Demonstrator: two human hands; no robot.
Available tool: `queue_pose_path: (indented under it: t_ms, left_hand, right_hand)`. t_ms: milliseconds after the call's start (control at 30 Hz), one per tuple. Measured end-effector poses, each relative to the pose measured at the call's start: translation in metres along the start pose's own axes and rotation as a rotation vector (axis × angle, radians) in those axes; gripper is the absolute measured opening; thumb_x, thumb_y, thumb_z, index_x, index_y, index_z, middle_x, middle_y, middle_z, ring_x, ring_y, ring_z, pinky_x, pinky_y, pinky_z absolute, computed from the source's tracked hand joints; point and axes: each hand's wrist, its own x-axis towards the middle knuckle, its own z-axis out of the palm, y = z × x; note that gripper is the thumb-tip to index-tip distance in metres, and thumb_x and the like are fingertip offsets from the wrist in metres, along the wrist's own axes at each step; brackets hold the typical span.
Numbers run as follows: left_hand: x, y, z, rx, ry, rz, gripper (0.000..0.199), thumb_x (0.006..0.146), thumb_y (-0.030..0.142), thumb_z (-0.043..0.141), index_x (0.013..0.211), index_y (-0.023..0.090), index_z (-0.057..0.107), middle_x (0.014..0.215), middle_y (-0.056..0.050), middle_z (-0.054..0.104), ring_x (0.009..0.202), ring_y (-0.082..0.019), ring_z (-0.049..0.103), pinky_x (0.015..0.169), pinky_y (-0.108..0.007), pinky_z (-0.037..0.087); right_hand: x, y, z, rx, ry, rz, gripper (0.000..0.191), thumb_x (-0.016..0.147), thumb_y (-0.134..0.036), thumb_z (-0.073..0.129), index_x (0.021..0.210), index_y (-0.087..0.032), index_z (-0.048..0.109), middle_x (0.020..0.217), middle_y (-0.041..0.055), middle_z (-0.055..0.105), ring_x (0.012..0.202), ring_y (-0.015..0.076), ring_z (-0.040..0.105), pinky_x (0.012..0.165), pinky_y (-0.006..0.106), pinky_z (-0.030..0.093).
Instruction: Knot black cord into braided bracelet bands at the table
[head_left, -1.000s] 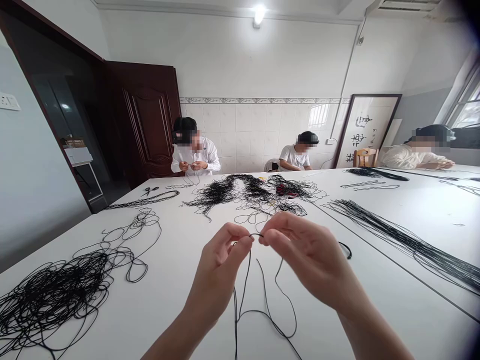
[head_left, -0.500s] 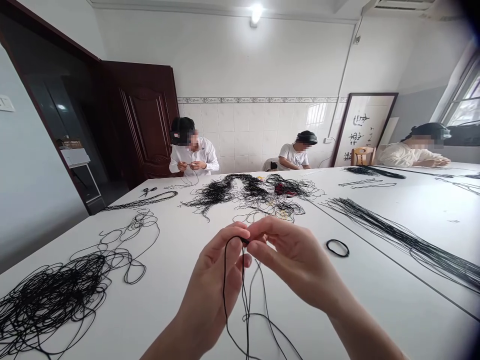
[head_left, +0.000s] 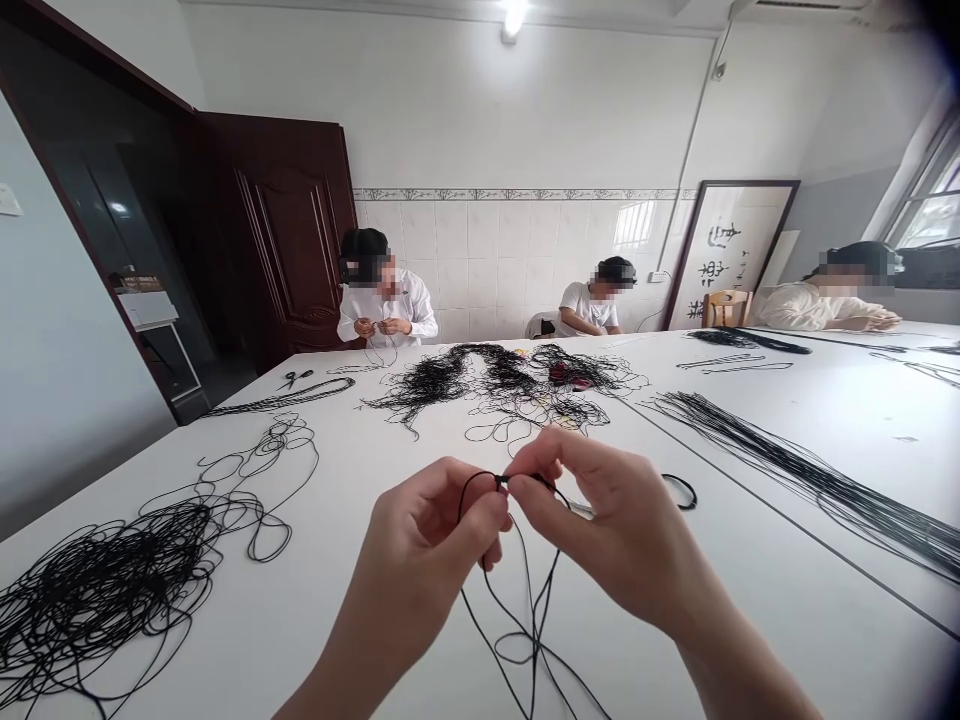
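Between my two hands, a thin black cord [head_left: 502, 480] is pinched at a small thickened spot that looks like a knot. My left hand [head_left: 442, 545] grips it from the left, thumb against the fingers. From the right, my right hand [head_left: 600, 520] pinches it between thumb and forefinger. Loose strands of the cord arch over the fingers and hang down, crossing in a loop above the white table [head_left: 360, 460]. Just beyond my right hand lies a black cord ring [head_left: 682, 492], partly hidden behind that hand.
A tangled heap of black cord [head_left: 112, 590] lies at the left, with more tangles [head_left: 495, 385] across the middle. A long bundle of straight cords [head_left: 810, 470] stretches to the right. Scissors [head_left: 298, 379] rest at the far left. Several people [head_left: 386, 305] sit across the table.
My fingertips have moved slightly apart, exposing the thickened spot on the cord. My left thumb now presses from the front, and the hanging strands have shifted and cross each other. The ring is now partly covered.
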Motion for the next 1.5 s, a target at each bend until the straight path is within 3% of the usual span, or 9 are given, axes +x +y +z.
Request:
queue_pose_path:
  t_ms: [333, 567, 800, 1000, 1100, 1200, 1267, 1367, 1500]
  left_hand:
    - [0.002, 0.005, 0.000, 0.049, -0.032, -0.016, 0.021, 0.086, 0.030, 0.059, 0.069, 0.020, 0.057, 0.054, 0.004, 0.055, 0.054, -0.009, 0.049, 0.053, -0.020, 0.039]
    - [0.002, 0.002, 0.000, -0.052, -0.081, -0.042, 0.021, 0.085, 0.026, 0.058, 0.066, 0.019, 0.056, 0.054, 0.003, 0.055, 0.052, -0.009, 0.049, 0.052, -0.021, 0.041]
    - [-0.001, 0.003, 0.001, 0.104, -0.036, 0.030, 0.021, 0.086, 0.030, 0.060, 0.068, 0.019, 0.060, 0.056, 0.002, 0.056, 0.056, -0.010, 0.052, 0.055, -0.021, 0.043]
    - [0.002, 0.001, 0.002, 0.108, -0.046, 0.048, 0.020, 0.085, 0.032, 0.061, 0.069, 0.021, 0.060, 0.060, 0.001, 0.053, 0.060, -0.012, 0.047, 0.053, -0.023, 0.037]
    - [0.004, -0.001, 0.003, 0.048, -0.049, 0.026, 0.021, 0.085, 0.034, 0.061, 0.070, 0.021, 0.059, 0.064, 0.002, 0.049, 0.065, -0.012, 0.045, 0.060, -0.025, 0.037]
    - [0.003, -0.004, 0.005, -0.088, -0.022, -0.039, 0.024, 0.084, 0.037, 0.062, 0.068, 0.021, 0.054, 0.067, 0.002, 0.042, 0.068, -0.013, 0.040, 0.068, -0.027, 0.037]
    - [0.001, -0.006, 0.007, -0.162, 0.031, -0.066, 0.027, 0.082, 0.038, 0.064, 0.066, 0.021, 0.051, 0.069, 0.002, 0.040, 0.070, -0.013, 0.038, 0.070, -0.026, 0.036]
    - [-0.001, -0.008, 0.009, -0.219, 0.088, -0.055, 0.027, 0.082, 0.041, 0.066, 0.068, 0.022, 0.052, 0.073, 0.003, 0.043, 0.073, -0.013, 0.038, 0.070, -0.024, 0.036]
    - [-0.002, -0.009, 0.011, -0.243, 0.085, 0.046, 0.020, 0.084, 0.039, 0.066, 0.072, 0.024, 0.058, 0.074, 0.003, 0.047, 0.078, -0.013, 0.042, 0.070, -0.021, 0.037]
  right_hand:
    - [-0.006, 0.006, 0.000, -0.149, -0.019, -0.160, 0.011, 0.084, -0.012, 0.058, 0.080, -0.022, 0.058, 0.074, -0.0031, 0.054, 0.070, 0.0093, 0.050, 0.061, 0.022, 0.041]
    - [-0.004, 0.008, -0.002, -0.268, 0.003, -0.482, 0.009, 0.089, -0.010, 0.056, 0.087, -0.018, 0.054, 0.074, -0.0022, 0.052, 0.071, 0.0098, 0.046, 0.074, 0.026, 0.043]
    - [-0.004, 0.008, -0.005, -0.292, 0.000, -0.469, 0.011, 0.089, -0.009, 0.056, 0.086, -0.019, 0.054, 0.072, -0.0019, 0.052, 0.070, 0.0109, 0.046, 0.075, 0.028, 0.043]
    - [-0.004, 0.010, -0.009, -0.273, -0.038, -0.441, 0.010, 0.091, -0.011, 0.055, 0.088, -0.021, 0.054, 0.075, -0.0008, 0.052, 0.071, 0.0119, 0.047, 0.078, 0.030, 0.045]
    - [-0.003, 0.011, -0.009, -0.291, -0.036, -0.455, 0.011, 0.093, -0.011, 0.052, 0.093, -0.022, 0.054, 0.081, 0.0009, 0.053, 0.076, 0.0124, 0.051, 0.075, 0.029, 0.047]
    - [-0.006, 0.008, -0.007, -0.330, 0.072, -0.437, 0.015, 0.092, -0.016, 0.055, 0.104, -0.023, 0.052, 0.103, 0.0072, 0.052, 0.092, 0.0161, 0.057, 0.075, 0.029, 0.051]
    - [-0.009, 0.004, -0.006, -0.358, 0.128, -0.434, 0.011, 0.091, -0.019, 0.057, 0.101, -0.023, 0.053, 0.112, 0.0105, 0.049, 0.098, 0.0193, 0.058, 0.076, 0.032, 0.053]
    - [-0.015, -0.001, -0.003, -0.411, 0.081, -0.440, 0.004, 0.091, -0.021, 0.056, 0.087, -0.022, 0.056, 0.113, 0.0111, 0.049, 0.100, 0.0225, 0.059, 0.080, 0.038, 0.054]
    - [-0.017, 0.001, 0.007, -0.402, 0.051, -0.365, 0.006, 0.092, -0.021, 0.053, 0.090, -0.021, 0.059, 0.117, 0.0112, 0.052, 0.107, 0.0250, 0.058, 0.086, 0.042, 0.054]
